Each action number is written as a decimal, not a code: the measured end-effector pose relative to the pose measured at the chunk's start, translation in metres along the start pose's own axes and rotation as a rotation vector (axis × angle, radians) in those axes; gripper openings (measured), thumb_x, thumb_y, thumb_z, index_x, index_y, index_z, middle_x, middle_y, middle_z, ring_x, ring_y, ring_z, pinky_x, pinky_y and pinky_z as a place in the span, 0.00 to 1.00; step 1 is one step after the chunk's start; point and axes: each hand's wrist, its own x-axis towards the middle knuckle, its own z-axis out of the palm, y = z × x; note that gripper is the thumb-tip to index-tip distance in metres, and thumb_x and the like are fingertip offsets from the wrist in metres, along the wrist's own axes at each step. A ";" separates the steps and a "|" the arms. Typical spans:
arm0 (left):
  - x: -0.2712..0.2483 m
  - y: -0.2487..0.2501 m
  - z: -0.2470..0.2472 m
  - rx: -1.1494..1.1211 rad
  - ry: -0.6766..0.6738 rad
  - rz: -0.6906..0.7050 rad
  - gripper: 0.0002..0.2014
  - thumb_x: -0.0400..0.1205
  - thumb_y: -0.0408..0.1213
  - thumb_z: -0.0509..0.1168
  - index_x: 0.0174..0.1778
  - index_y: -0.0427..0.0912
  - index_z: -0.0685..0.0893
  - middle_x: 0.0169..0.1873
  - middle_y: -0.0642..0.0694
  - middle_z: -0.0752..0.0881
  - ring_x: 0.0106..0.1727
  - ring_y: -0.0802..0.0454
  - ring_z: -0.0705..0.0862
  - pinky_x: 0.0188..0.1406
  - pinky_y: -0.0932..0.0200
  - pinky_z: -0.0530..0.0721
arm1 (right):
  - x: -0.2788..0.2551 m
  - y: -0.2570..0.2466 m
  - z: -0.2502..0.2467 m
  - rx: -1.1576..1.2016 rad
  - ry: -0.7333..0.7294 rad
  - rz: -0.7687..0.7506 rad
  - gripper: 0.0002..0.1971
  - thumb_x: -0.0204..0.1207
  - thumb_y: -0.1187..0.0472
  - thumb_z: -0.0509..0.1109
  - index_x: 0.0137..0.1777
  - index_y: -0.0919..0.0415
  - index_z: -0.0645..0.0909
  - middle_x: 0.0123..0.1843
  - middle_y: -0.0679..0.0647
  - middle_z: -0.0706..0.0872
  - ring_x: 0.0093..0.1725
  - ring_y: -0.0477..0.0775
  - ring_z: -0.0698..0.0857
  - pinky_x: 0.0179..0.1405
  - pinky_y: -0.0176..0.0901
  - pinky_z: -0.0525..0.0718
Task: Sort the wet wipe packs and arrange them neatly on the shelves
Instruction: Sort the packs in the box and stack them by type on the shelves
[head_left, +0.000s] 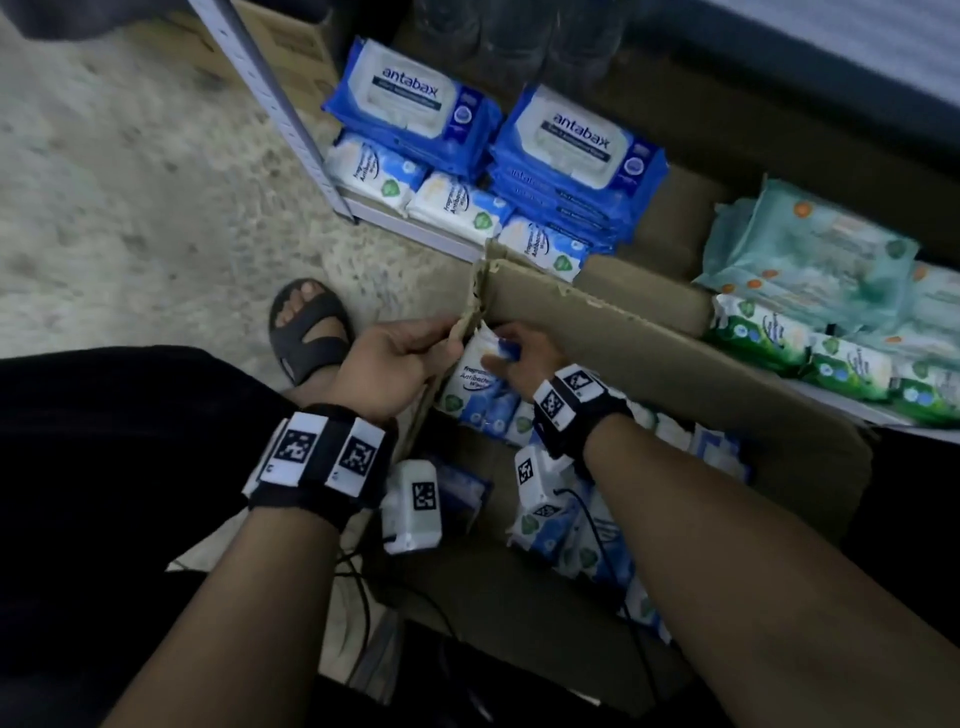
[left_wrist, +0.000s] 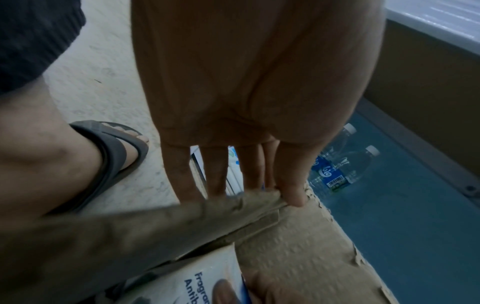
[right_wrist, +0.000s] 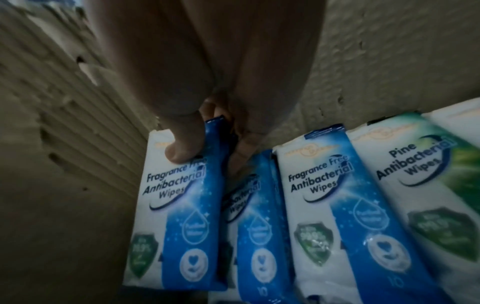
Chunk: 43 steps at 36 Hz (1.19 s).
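Your bare forearms each end in a black fabric wrist strap (head_left: 317, 462) studded with white square tiles printed with black pixel-pattern markers, and the strap on your right wrist (head_left: 576, 410) carries the same tiles. Below each wrist hangs a small white plastic camera box (head_left: 413, 506) with its own black-and-white marker, the second box (head_left: 537, 480) sitting under your right wrist, and thin black cables (head_left: 358, 587) trail from them. You wear dark, near-black clothing (head_left: 104, 467) over your lap and a dark grey open-toed strap sandal (head_left: 311, 332) on your bare foot.
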 end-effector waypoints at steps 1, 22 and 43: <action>0.000 -0.001 -0.001 -0.004 -0.009 0.000 0.13 0.84 0.30 0.67 0.62 0.45 0.88 0.56 0.46 0.90 0.62 0.48 0.87 0.68 0.41 0.82 | 0.002 0.000 0.003 -0.011 -0.006 -0.021 0.23 0.75 0.62 0.78 0.69 0.65 0.79 0.66 0.60 0.84 0.65 0.59 0.82 0.58 0.40 0.77; 0.007 -0.011 -0.009 0.041 -0.006 0.001 0.20 0.81 0.33 0.71 0.70 0.40 0.83 0.63 0.47 0.87 0.69 0.56 0.82 0.74 0.46 0.78 | -0.022 0.020 0.026 -0.354 0.205 -0.404 0.24 0.76 0.48 0.75 0.64 0.63 0.76 0.60 0.63 0.77 0.58 0.67 0.77 0.56 0.59 0.79; 0.007 -0.010 -0.008 0.043 0.013 -0.007 0.21 0.80 0.36 0.72 0.70 0.41 0.83 0.65 0.47 0.86 0.71 0.57 0.80 0.75 0.46 0.77 | -0.049 0.035 0.052 -0.927 -0.087 -0.359 0.35 0.84 0.58 0.61 0.87 0.57 0.49 0.87 0.57 0.49 0.86 0.69 0.38 0.83 0.69 0.44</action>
